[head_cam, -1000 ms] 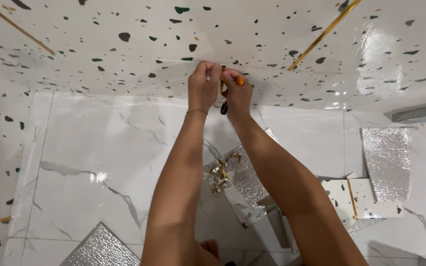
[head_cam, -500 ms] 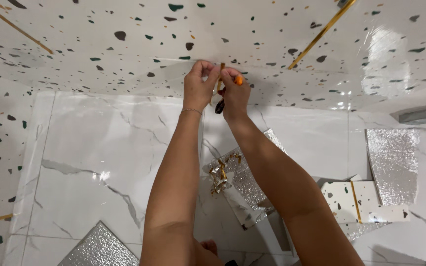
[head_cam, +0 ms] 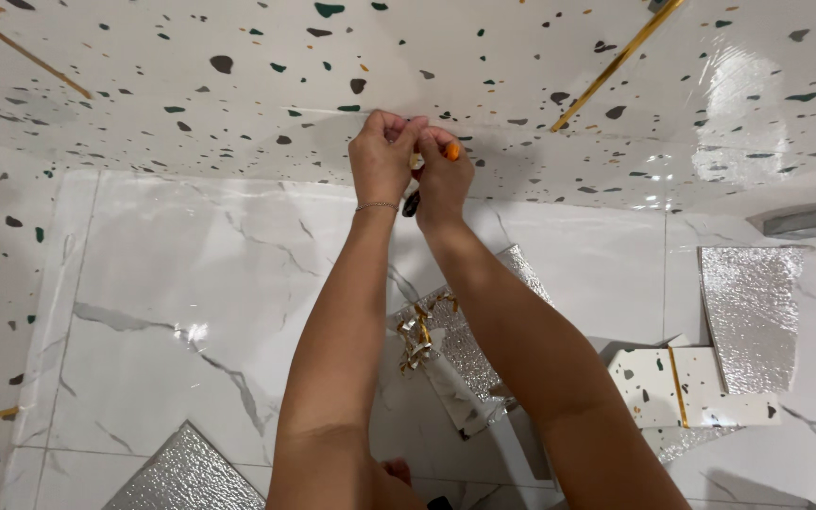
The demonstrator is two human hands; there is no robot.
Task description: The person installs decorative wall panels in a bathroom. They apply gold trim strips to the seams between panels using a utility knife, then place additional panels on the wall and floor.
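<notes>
Both my arms reach forward to a white speckled wall panel (head_cam: 238, 85) with gold strips. My left hand (head_cam: 382, 156) is closed, fingers pinched against the panel's lower part. Touching it, my right hand (head_cam: 443, 178) grips a small tool with an orange and black handle (head_cam: 450, 150), its dark end (head_cam: 411, 203) poking out below the fist. What the left fingers pinch is hidden.
White marble floor tiles (head_cam: 191, 302) lie below. Silver textured foil sheets lie at right (head_cam: 748, 316), bottom left (head_cam: 186, 472) and under my arms. A curl of gold strip (head_cam: 420, 332) and cut speckled panel scraps (head_cam: 677, 382) lie on the floor.
Both hands stayed together on the panel and shifted slightly; the view drifted a little. Nothing was let go.
</notes>
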